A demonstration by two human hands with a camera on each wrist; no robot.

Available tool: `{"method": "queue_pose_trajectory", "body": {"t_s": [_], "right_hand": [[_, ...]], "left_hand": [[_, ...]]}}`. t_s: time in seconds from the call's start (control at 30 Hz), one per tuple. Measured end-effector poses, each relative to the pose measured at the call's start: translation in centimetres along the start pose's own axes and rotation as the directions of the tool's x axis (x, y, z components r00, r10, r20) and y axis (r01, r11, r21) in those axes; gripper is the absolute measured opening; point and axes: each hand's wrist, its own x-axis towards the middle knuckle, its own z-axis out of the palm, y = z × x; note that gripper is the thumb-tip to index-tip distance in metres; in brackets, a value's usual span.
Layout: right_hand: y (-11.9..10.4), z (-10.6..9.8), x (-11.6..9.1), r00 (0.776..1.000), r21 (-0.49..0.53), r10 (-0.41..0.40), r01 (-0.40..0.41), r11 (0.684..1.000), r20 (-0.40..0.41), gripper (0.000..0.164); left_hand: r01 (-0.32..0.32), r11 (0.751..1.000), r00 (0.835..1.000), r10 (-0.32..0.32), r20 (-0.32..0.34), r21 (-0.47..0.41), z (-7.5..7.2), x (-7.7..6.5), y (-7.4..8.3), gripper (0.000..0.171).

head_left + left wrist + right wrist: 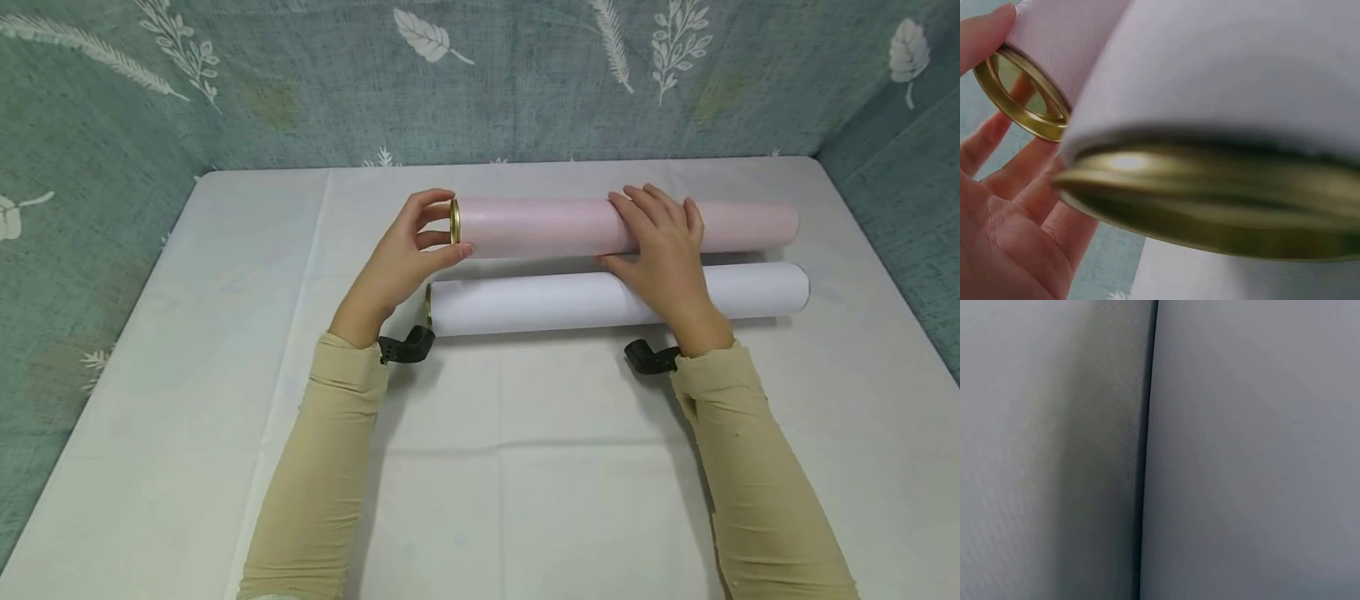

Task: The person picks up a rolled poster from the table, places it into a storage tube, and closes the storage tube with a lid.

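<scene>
A pink cardboard tube (540,227) with a gold metal rim lies across the far part of the table. My left hand (397,258) holds its left end, thumb on the near side and fingertips at the rim. In the left wrist view that end is a gold ring (996,94), with fingers showing behind it. Farther right, my right hand (669,262) grips the pink tube, fingers over the top and thumb on the near side. Nearer to me lies a white tube (517,304), partly beneath the right hand. Its surface (1254,450) fills much of the right wrist view, where no hand shows.
A white cloth (450,500) with fold creases covers the table. Green fabric with white leaf prints (510,92) stands behind and at both sides. A black wrist mount (408,345) sits near the white tube's left end, and another (651,358) below its middle.
</scene>
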Motion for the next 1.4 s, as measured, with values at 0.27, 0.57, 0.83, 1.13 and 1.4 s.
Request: {"method": "queue_pose_trajectory", "body": {"t_s": [0.27, 0.57, 0.83, 1.13, 1.4], "right_hand": [[0.0, 0.1, -0.1, 1.000, 0.001, 0.017, -0.017, 1.000, -0.011, 0.064], [-0.1, 0.1, -0.1, 0.999, 0.006, 0.047, -0.047, 0.999, -0.012, 0.050], [-0.2, 0.0, -0.1, 0.998, 0.006, 0.061, -0.061, 0.998, 0.006, 0.045], [-0.2, 0.1, -0.1, 0.996, -0.002, 0.072, -0.071, 0.997, 0.044, 0.040], [-0.4, 0.0, -0.2, 0.989, -0.039, 0.103, -0.100, 0.994, 0.103, 0.038]], "left_hand": [[-0.012, 0.995, 0.999, 0.008, -0.045, -0.097, -0.6, 0.2, -0.9, 0.045], [-0.007, 0.997, 0.996, -0.001, -0.092, -0.082, -1.5, 0.1, -2.0, 0.022], [-0.001, 0.991, 0.995, -0.012, -0.096, -0.135, -1.8, 0.2, -2.8, 0.022], [0.016, 0.964, 0.987, -0.058, -0.151, -0.264, -2.4, 0.6, -4.3, 0.021], [0.029, 0.947, 0.972, -0.101, -0.212, -0.319, -2.6, 0.9, -5.3, 0.017]]}}
